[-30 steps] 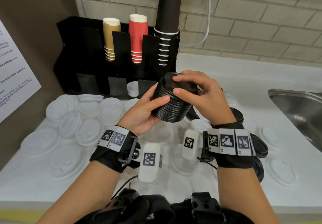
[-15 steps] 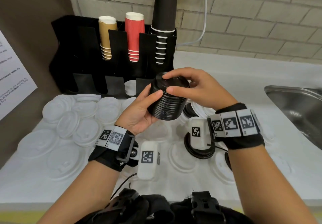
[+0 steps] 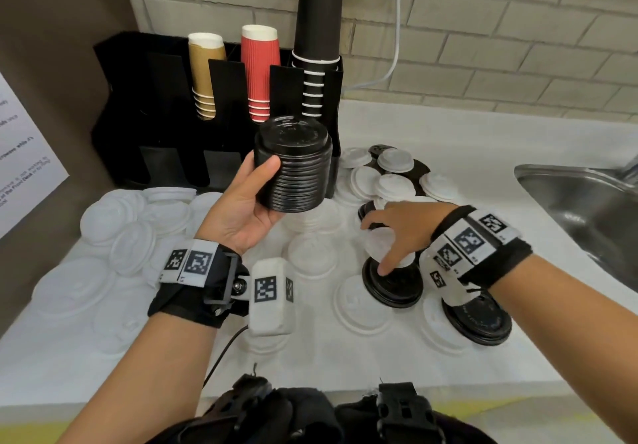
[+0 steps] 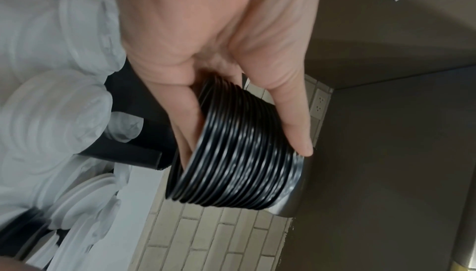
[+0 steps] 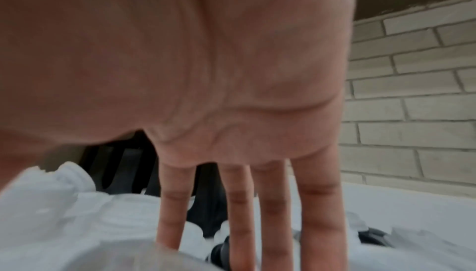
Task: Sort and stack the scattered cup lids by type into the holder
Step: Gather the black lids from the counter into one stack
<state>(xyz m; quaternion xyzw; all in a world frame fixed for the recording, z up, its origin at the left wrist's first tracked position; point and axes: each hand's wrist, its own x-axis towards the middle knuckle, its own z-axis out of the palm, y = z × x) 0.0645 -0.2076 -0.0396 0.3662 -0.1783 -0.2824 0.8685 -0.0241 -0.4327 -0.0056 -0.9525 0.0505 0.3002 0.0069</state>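
The left hand (image 3: 241,208) holds a stack of black lids (image 3: 293,167) up off the counter (image 3: 448,153), just in front of the black holder (image 3: 131,105). Its thumb lies along the near side of the stack and the fingers (image 4: 188,125) curl round the far side, so the ribbed rims are gripped between them; the stack leans a little.

The right hand (image 3: 400,233) is down over the counter, to the right of the holder and nearer the person, palm down. Its fingers (image 5: 319,204) are spread and fairly straight, reaching onto the loose lids — the thumb tip touches a black lid (image 3: 393,281) lying flat there, and a clear lid (image 3: 379,243) sits under the palm. Whether the hand actually grips either one cannot be told; the right wrist view is blurred.

White lids (image 3: 131,229) lie scattered in front of the holder on its left side, and more white lids and dark ones are heaped by its right end. Another black lid (image 3: 480,322) lies on the counter close by the right wrist.

The holder's upper slots carry a tan cup stack (image 3: 205,74), a red cup stack (image 3: 259,70) and a tall black cup stack (image 3: 319,29). A steel sink (image 3: 587,202) is set in the counter well to the right of the holder.
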